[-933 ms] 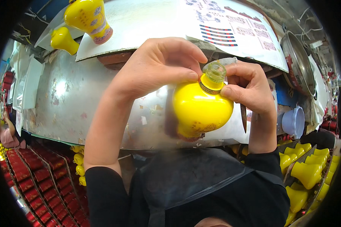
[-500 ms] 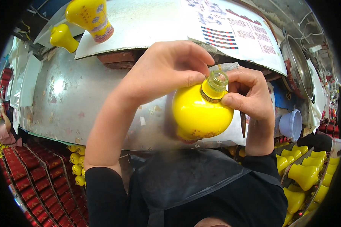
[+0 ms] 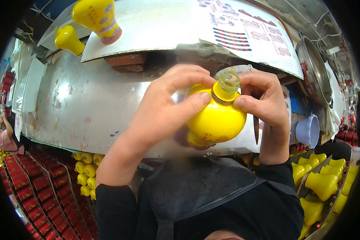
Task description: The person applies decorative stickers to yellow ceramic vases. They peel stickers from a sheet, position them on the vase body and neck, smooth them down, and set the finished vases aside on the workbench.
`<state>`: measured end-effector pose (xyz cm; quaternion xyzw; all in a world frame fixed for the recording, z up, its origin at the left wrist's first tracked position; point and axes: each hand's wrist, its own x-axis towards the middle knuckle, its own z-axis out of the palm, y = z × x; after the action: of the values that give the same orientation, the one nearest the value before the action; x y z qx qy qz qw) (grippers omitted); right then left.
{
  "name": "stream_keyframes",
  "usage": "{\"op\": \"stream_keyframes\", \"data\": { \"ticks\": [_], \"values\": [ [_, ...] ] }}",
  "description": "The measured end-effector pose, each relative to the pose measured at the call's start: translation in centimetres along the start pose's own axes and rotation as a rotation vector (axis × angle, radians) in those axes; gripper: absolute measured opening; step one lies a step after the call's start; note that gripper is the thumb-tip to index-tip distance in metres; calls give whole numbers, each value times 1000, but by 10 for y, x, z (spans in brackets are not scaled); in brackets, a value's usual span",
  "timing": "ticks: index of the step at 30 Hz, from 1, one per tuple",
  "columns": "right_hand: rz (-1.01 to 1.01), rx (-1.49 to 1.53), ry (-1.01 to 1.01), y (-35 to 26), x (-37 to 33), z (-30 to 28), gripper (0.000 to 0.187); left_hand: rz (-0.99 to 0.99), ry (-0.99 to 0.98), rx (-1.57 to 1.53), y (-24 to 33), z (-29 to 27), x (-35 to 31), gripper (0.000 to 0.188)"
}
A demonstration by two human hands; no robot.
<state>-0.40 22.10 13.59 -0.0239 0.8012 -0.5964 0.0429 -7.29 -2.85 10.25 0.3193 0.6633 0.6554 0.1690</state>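
Between my hands is a glossy yellow glass bottle (image 3: 218,122), round-shouldered, with its clear glass mouth tilted up and away from me. A thin dark patterned band (image 3: 221,100) circles the base of its neck. From the left, my left hand (image 3: 174,98) closes on the shoulder, thumb in front beside the band and forefinger behind the neck. My right hand (image 3: 266,98) pinches the neck from the right, its thumb against the band's right end. Behind the neck shows a pale grey cloth-like piece (image 3: 238,70), partly hidden. The bottle's lower part has faint printed decoration.
A raised white board (image 3: 156,28) holds a sheet of printed decals (image 3: 248,36) and a decorated yellow vase (image 3: 98,20). A smaller yellow piece (image 3: 68,40) stands left. Below lies the metal tabletop (image 3: 80,104). At right are a lilac tub (image 3: 307,131) and racked yellow bottles (image 3: 322,184).
My left hand has come down and nearer, from behind the neck to the bottle's left shoulder. The right hand and the bottle have barely moved.
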Motion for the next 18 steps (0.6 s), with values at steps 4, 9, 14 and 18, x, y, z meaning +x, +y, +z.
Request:
{"op": "stream_keyframes", "data": {
  "ticks": [4,9,14,18],
  "values": [
    [-130,-36,25,-3,-3,3,34,-11,-75,-76,-3,0,4,34],
    [-23,-13,29,-4,-5,4,32,-107,-220,-240,-10,-6,15,49],
    [-100,-27,38,-4,-3,6,34,-201,-357,-263,-9,-13,22,64],
    [-84,-36,52,-5,-2,7,32,-116,-273,-186,4,-8,26,79]
  ]
}}
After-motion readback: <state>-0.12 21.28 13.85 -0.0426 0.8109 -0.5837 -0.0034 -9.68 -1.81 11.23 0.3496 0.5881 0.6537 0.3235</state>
